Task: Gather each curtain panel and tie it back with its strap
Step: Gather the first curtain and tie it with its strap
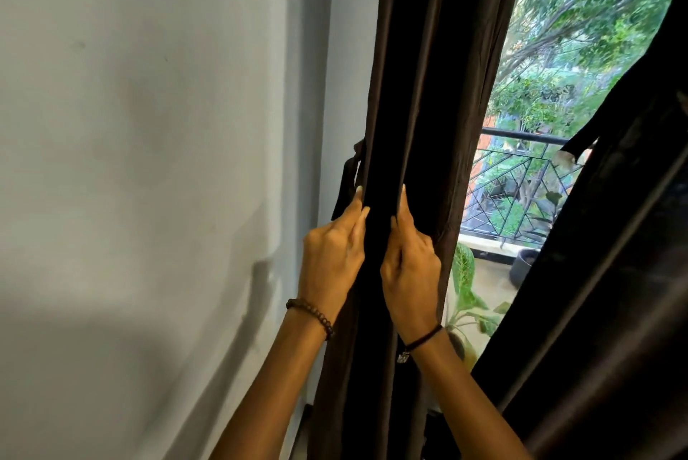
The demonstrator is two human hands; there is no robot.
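Grey wall (149,161), then two hands on the gathered dark-brown left curtain panel (428,87).
Its strap (348,184) dangles at the panel's wall-side edge, just above the left hand (331,262), which pinches a fold. The right hand (409,273) grips the neighbouring fold with curled fingers. Beyond the window are a leafy potted plant (463,281) and the right curtain panel (614,273).

The balcony floor (491,286) carries a dark round pot (523,266) near the railing (521,176), and a leafy plant (465,284) stands closer in.
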